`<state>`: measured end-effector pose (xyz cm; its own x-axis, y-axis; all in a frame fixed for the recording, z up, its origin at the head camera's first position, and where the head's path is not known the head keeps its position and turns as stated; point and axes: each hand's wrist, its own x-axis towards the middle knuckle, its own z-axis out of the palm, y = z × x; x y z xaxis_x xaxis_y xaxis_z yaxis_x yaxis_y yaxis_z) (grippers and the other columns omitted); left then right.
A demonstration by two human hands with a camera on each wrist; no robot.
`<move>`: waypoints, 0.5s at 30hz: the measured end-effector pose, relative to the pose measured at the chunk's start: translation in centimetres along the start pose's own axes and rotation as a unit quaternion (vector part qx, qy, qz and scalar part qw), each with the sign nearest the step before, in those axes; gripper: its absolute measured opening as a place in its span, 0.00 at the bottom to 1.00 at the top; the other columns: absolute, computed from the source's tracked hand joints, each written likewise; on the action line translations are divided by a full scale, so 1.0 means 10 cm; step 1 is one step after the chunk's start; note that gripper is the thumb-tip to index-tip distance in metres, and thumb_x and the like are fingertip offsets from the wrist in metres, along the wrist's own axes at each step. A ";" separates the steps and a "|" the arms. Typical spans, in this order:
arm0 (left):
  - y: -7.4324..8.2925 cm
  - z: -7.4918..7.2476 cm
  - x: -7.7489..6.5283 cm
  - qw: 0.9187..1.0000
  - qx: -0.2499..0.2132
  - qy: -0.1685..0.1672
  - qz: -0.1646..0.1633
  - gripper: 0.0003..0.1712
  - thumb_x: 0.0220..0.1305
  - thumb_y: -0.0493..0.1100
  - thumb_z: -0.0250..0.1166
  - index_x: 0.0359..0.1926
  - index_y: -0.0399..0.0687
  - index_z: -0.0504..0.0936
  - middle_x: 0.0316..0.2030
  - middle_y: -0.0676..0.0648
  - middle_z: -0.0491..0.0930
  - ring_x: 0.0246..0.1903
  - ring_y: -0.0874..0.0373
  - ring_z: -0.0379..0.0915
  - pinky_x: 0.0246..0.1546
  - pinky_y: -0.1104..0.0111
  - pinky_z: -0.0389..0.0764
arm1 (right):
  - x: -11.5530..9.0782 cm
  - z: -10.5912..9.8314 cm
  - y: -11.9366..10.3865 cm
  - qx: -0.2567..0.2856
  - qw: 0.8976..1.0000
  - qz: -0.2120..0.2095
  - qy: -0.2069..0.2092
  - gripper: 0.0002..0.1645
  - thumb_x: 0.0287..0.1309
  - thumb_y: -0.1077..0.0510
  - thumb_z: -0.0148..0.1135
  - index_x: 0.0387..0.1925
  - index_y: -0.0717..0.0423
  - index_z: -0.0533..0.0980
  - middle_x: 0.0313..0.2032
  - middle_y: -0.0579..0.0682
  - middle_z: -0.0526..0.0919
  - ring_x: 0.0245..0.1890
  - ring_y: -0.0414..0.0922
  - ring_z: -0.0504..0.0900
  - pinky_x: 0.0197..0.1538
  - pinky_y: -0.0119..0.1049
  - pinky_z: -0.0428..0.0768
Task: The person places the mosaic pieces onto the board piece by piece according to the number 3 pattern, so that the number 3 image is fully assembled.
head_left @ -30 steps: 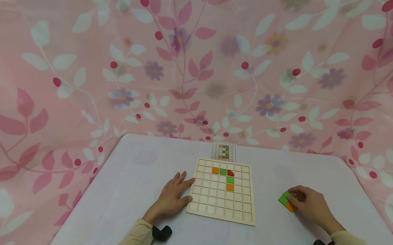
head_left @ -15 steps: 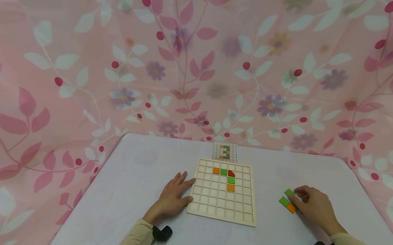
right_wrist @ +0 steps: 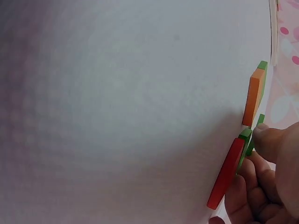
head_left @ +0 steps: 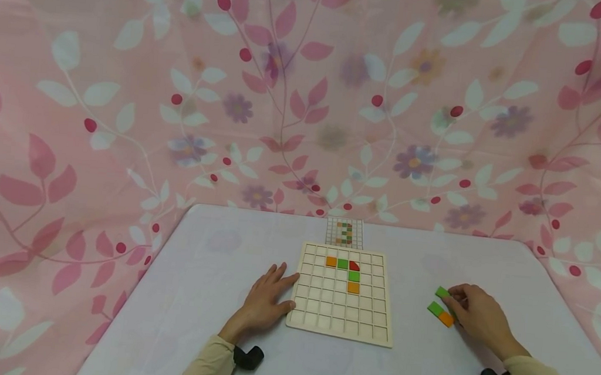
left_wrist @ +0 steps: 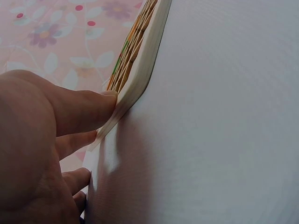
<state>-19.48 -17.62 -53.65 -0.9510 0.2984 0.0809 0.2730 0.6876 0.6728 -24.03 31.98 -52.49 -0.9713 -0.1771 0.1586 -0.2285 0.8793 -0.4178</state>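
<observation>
A pale wooden grid board (head_left: pixel 316 318) lies mid-table, with orange (head_left: pixel 331 262), green (head_left: pixel 343 264) and red (head_left: pixel 354 266) tiles in its cells. My left hand (head_left: pixel 264 302) rests at the board's left edge, fingers spread, thumb touching the rim (left_wrist: pixel 135 79). To the right, my right hand (head_left: pixel 483 317) holds a green tile (head_left: pixel 443 292) between thumb and fingers, just above the table. Beside it lie a green tile (head_left: pixel 434 308) and an orange tile (head_left: pixel 446 319), edge to edge. In the right wrist view, a red piece (right_wrist: pixel 226 175) with green behind it sits by the curled fingers, mostly hidden from the head view.
A small printed grid card (head_left: pixel 344 233) with coloured squares lies behind the board. White cloth covers the table (head_left: pixel 210 251), and a pink floral curtain (head_left: pixel 308 94) hangs along its back edge.
The green tile at my right fingertips has come apart from the green and orange pair, leaving a gap. My left hand and the board stay in place.
</observation>
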 end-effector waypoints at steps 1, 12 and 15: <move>0.01 -0.01 0.00 1.000 0.000 0.000 0.000 0.37 0.70 0.44 0.67 0.77 0.44 0.71 0.82 0.31 0.54 0.83 0.29 0.41 0.78 0.30 0.46 | 0.00 0.00 -0.01 0.002 1.000 -0.001 -0.001 0.17 0.69 0.56 0.69 0.48 0.68 0.83 0.35 0.51 0.85 0.32 0.43 0.79 0.33 0.33 0.77; -0.06 0.05 0.00 1.000 0.004 0.011 0.004 0.37 0.71 0.46 0.67 0.78 0.48 0.71 0.83 0.34 0.54 0.84 0.32 0.41 0.79 0.33 0.45 | 0.06 0.07 -0.22 0.029 0.999 -0.017 -0.010 0.18 0.71 0.57 0.68 0.51 0.69 0.81 0.38 0.54 0.86 0.36 0.44 0.82 0.36 0.34 0.80; -0.06 0.05 -0.01 1.000 0.002 0.016 0.013 0.37 0.70 0.46 0.68 0.78 0.48 0.71 0.82 0.32 0.55 0.83 0.30 0.42 0.77 0.30 0.46 | 0.09 0.11 -0.29 0.026 0.999 -0.028 -0.005 0.17 0.70 0.58 0.69 0.50 0.68 0.82 0.38 0.54 0.86 0.36 0.43 0.81 0.36 0.34 0.80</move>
<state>-19.50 -17.74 -54.47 -0.9476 0.2955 0.1211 0.2980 0.6821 0.6678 -24.32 28.78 -52.15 -0.9573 -0.2298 0.1751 -0.2857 0.8441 -0.4537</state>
